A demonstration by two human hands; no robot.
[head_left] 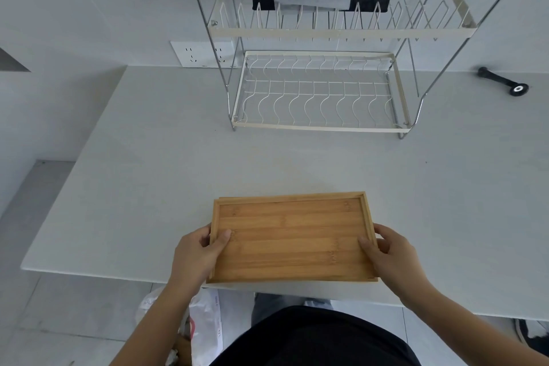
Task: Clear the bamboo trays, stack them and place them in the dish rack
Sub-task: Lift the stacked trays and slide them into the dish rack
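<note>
Bamboo trays [292,239] stacked, bare, at the near edge of the worktop [148,175]. Left hand [197,255] and right hand [387,252] clamped on the short ends. Best lifted flat, both together, toward the dish rack [319,128] at the far edge.

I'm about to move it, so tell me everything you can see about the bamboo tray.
The bamboo tray is a flat rectangle of light brown bamboo strips with a low raised rim, empty inside. It lies level at the table's near edge, on a second tray whose edge peeks out behind. The left hand and right hand grip its short sides, thumbs inside.
</note>
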